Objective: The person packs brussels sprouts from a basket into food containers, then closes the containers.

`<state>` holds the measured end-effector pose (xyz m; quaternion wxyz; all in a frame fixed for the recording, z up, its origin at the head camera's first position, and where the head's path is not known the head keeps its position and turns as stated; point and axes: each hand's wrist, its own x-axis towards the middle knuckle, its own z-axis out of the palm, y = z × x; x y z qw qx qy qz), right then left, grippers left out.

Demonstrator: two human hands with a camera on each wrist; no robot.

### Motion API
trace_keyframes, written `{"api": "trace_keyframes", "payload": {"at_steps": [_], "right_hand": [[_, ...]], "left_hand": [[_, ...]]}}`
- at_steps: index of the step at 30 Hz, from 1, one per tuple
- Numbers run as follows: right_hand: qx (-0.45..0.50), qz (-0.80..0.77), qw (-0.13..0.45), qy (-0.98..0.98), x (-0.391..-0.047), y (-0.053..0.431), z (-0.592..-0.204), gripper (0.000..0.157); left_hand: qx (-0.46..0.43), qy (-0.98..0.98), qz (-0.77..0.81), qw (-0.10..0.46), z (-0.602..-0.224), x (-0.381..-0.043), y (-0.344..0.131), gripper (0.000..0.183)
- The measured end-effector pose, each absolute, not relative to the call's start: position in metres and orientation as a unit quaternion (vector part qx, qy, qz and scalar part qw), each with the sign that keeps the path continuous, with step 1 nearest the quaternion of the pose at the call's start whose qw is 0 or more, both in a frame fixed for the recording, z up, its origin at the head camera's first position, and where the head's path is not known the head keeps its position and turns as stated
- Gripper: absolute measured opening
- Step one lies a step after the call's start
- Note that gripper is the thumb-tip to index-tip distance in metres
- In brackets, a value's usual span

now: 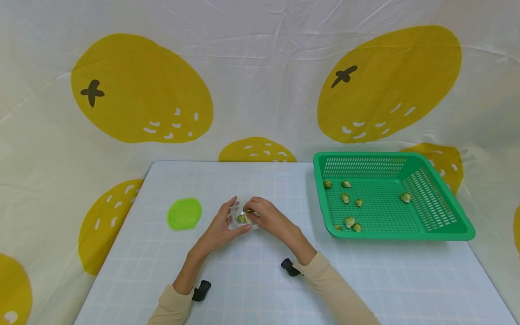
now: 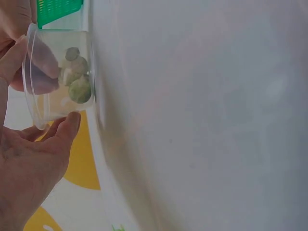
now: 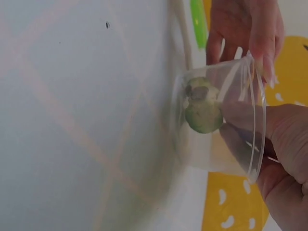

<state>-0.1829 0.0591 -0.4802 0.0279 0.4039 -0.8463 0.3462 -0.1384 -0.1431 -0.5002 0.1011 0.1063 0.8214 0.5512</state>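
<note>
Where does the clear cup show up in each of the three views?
Head: clear cup at table centre, between both hands.
Left wrist: upper left, sprouts inside.
Right wrist: right of centre, fingers inside it.
Shared landmark: the green lid, a green strip at the right wrist view's top.

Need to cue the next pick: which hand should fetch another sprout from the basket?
Right. The right hand lies nearer the green basket, while the left hand steadies the clear cup of sprouts.
</note>
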Motion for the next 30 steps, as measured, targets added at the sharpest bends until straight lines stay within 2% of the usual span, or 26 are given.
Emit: {"api": "trace_keyframes", "payload": {"at_steps": [9,20,30], "right_hand": [[0.399,0.332,0.000,-0.855,-0.182,0.058,-0.478,0.013],[0.415,0.321,0.026,-0.851,-0.178,0.064,-0.477,0.014],[0.397,0.338,0.016,-0.853,-0.171,0.076,-0.473,0.018]], "left_hand": [[0.108,0.820,0.552,0.102,-0.501,-0.139,-0.143,0.103],[0.106,0.823,0.548,0.103,-0.502,-0.140,-0.144,0.104],[0.103,0.828,0.542,0.104,-0.503,-0.141,-0.144,0.105]]}}
